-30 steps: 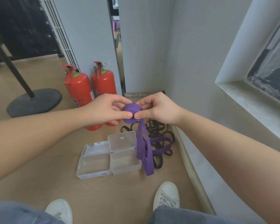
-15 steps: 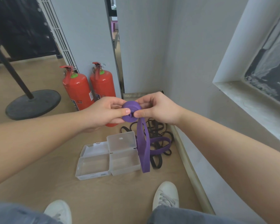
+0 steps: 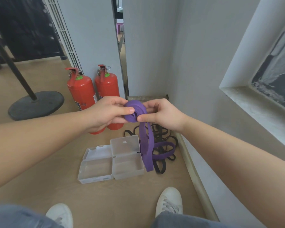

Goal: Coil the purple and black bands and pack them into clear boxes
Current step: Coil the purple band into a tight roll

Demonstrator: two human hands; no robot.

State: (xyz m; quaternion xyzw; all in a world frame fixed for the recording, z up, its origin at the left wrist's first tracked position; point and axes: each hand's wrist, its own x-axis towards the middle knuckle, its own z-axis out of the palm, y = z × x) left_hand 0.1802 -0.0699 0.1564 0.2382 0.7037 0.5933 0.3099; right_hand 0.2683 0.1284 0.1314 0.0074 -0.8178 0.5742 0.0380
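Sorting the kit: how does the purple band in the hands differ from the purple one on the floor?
The held band is partly wound into a tight coil, tail hanging; the floor band lies loose and uncoiled. The held one is pinched by left hand and right hand; the floor one is tangled among black bands. Both are purple.

Pale grey walls (image 3: 196,46) meet a tan wood floor (image 3: 39,178); 2 red fire extinguishers (image 3: 82,92) stand beside a round black stand base (image 3: 36,105).

two open boxes (image 3: 111,162) sit side by side on the floor (image 3: 39,178). a pile of bands (image 3: 163,145) lies just right of them, by the wall (image 3: 204,162). two fire extinguishers (image 3: 92,89) stand behind the boxes. two shoes (image 3: 169,201) are in front.
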